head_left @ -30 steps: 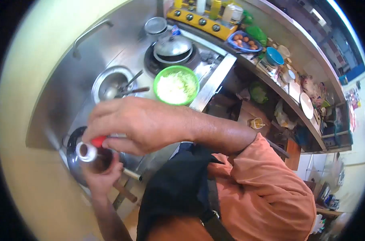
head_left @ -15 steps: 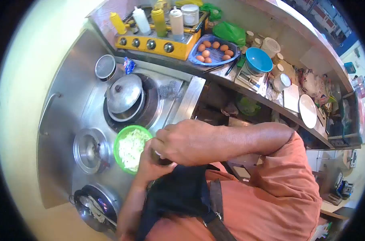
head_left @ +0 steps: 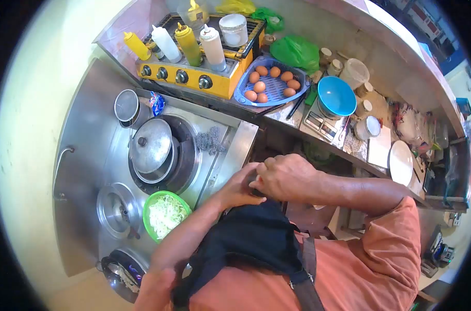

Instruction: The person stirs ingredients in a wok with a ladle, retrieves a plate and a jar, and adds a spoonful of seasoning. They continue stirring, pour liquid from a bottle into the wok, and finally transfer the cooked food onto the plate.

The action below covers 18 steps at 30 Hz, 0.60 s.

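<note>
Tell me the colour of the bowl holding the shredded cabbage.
Bright green round plastic bowl, seen in the head view.

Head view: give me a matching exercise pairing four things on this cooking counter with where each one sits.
Things:
1. eggs
2. shredded cabbage
3. squeeze bottles
4. domed metal lid

Places:
A. on top of the yellow stove
B. in the green bowl
C. over the pot on the burner
D. in the blue basket

Pairs: 1-D, 2-B, 3-A, 4-C
</note>
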{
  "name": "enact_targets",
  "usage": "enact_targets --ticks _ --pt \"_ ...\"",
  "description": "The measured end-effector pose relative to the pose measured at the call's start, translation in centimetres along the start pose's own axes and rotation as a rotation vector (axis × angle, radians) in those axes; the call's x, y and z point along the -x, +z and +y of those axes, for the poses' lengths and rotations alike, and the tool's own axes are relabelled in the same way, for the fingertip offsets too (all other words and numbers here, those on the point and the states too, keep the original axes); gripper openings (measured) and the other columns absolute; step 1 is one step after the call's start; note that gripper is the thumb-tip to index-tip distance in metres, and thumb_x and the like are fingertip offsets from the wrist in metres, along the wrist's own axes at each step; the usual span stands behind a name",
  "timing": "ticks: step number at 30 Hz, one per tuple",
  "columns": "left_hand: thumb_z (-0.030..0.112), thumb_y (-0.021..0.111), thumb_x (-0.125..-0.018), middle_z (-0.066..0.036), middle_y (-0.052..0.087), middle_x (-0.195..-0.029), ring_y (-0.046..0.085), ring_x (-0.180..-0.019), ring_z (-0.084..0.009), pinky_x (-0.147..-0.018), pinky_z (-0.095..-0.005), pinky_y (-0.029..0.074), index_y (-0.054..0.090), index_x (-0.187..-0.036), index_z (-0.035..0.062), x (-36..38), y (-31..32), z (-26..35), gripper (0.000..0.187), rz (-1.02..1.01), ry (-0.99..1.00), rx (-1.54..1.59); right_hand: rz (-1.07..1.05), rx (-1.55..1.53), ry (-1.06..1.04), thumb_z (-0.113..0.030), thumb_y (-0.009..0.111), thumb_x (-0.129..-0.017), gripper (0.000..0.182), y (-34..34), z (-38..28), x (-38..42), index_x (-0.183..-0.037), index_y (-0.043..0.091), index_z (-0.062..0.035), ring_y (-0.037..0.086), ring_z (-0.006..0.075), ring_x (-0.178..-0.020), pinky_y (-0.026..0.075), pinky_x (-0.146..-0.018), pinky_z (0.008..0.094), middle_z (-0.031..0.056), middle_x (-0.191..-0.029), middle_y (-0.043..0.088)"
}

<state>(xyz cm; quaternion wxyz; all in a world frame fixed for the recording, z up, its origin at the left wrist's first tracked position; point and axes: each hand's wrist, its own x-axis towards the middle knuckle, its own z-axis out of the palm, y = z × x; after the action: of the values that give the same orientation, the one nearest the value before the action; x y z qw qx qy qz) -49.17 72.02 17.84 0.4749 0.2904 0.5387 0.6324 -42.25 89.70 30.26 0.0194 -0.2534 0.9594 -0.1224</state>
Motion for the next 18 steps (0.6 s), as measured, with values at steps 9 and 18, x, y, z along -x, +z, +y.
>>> enact_targets --ticks 9,18 --pt "0.004 0.082 -0.063 -0.006 0.055 -0.115 0.054 -0.111 -0.0183 -0.093 -0.0348 0.047 0.037 -0.131 0.0088 -6.0 -1.6 -4.1 0.081 0.023 0.023 -0.294 0.0 -0.14 0.297 -0.029 0.062 -0.084 0.028 1.8 4.3 1.1 -0.088 0.061 -0.0009 0.063 0.0314 -0.078 0.052 -0.066 0.04 0.0151 -0.082 0.06" --pt "0.009 0.085 -0.061 -0.009 0.051 -0.121 0.05 -0.115 -0.0181 -0.098 -0.0331 0.042 0.038 -0.129 0.0036 -12.4 -1.9 0.1 0.083 0.039 0.288 -0.341 0.211 -0.137 0.254 -0.015 0.061 -0.084 0.026 -1.6 8.0 1.4 -0.106 0.054 -0.0017 0.062 0.0323 -0.077 0.051 -0.065 0.0415 0.0147 -0.089 0.058"
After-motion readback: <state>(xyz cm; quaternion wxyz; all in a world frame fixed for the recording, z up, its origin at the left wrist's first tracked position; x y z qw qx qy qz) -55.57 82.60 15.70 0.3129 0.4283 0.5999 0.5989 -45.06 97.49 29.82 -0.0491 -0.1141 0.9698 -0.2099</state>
